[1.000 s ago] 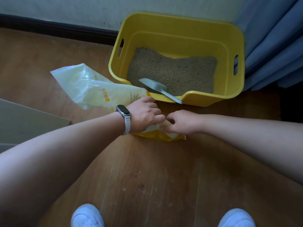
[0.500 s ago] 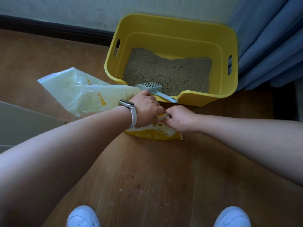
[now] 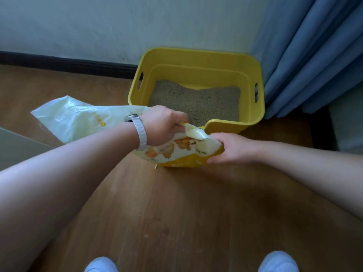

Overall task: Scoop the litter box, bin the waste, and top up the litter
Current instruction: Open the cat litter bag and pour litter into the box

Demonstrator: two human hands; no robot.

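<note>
On the wooden floor (image 3: 176, 213), one yellow litter box (image 3: 200, 75) stands against the wall, just beside a blue curtain (image 3: 314, 55) on its right. It holds a layer of grey-brown litter (image 3: 196, 103), higher toward the back left corner, and has two handle slots, one in each short side (image 3: 140, 83) (image 3: 256, 93). One litter bag (image 3: 82, 118), pale with yellow and orange print, lies in front of the box's low front edge and trails off to the left across the floor. Both hands hold its near end. The left hand (image 3: 163, 124) has its fingers curled tight round a bunched fold of the bag's upper edge. The right hand (image 3: 233, 148) grips the bag's right corner, fingers wrapped under it and thumb on top. One white-strapped watch (image 3: 140, 132) sits on the left wrist. Two white shoes (image 3: 100, 265) (image 3: 278, 262) show at the bottom edge, and one flat grey panel (image 3: 17, 146) lies at far left.
</note>
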